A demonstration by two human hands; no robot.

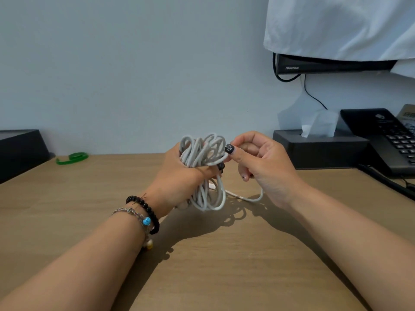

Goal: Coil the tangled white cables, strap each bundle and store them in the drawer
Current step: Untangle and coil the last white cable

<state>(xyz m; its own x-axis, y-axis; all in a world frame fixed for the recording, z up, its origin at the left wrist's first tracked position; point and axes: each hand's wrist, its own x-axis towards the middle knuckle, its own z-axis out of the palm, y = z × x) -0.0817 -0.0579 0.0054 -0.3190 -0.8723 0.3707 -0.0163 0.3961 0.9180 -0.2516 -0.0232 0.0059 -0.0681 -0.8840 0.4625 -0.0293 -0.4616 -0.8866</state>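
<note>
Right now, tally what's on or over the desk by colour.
White: 2, cable bundle, tissue
Green: 1, strap
Black: 3, tissue box, phone, box at left
Total: 6

Both forearms are stretched forward and angled inward, so that the hands are brought close together. The left hand (179,176) is raised with its fingers curled round a bundle of white cable (203,173), which is gripped at mid-height. Bead bracelets are worn on the left wrist. The right hand (262,164) is held just beside the bundle, its fingers (244,140) curled, and a strand at the bundle's edge is pinched between thumb and forefinger.
</note>
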